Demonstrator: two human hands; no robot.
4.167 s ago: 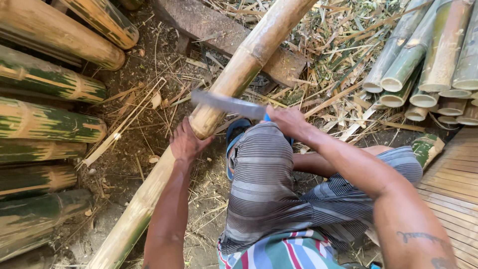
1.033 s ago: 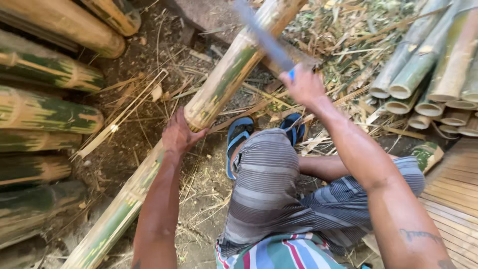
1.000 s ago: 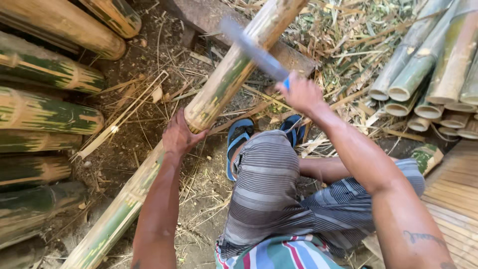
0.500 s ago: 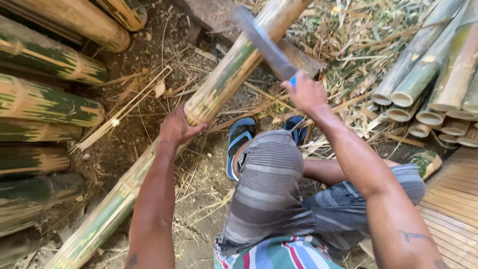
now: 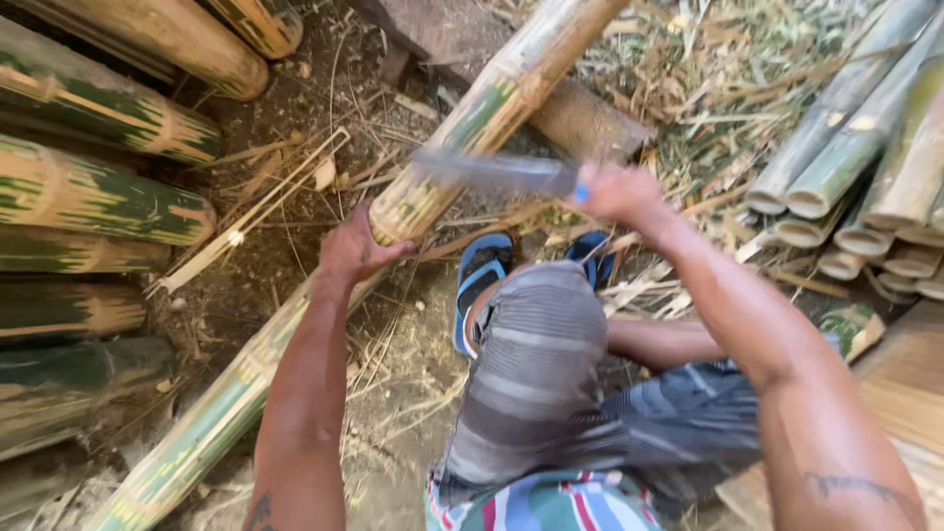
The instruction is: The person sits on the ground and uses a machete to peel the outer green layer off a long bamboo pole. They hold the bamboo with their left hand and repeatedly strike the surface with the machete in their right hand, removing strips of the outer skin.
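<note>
Bamboo hems the person in on three sides. Nearest the viewer, striped shorts [image 5: 551,393] cover the bent knees, and blue sandals [image 5: 482,285] rest on the dirt floor [image 5: 295,256] just beyond them. The left hand [image 5: 354,246] has its grip pressed around the long bamboo pole [image 5: 472,123], which runs diagonally from the lower left, under that hand, up to the top edge. Left of this grip lies a narrow strip of bare dirt strewn with thin splinters [image 5: 246,221], and past it a stack of thick green-and-yellow bamboo logs [image 5: 88,187] closes off that side. The right hand [image 5: 615,192] has its grip clenched on the handle of a blade [image 5: 492,169], which lies blurred and level across the pole just above the left hand. Right of this grip, a pile of cut bamboo tubes [image 5: 855,157] shows its open ends, with wooden planks [image 5: 905,383] below them; dry husks [image 5: 708,88] fill the ground beyond.

The pole is pale yellow with green streaks, its skin rough and frayed where the blade meets it.

Half a second earlier the blade was raised and angled upward above the pole; now it has swung down flat against it, while the left hand has kept its place.
</note>
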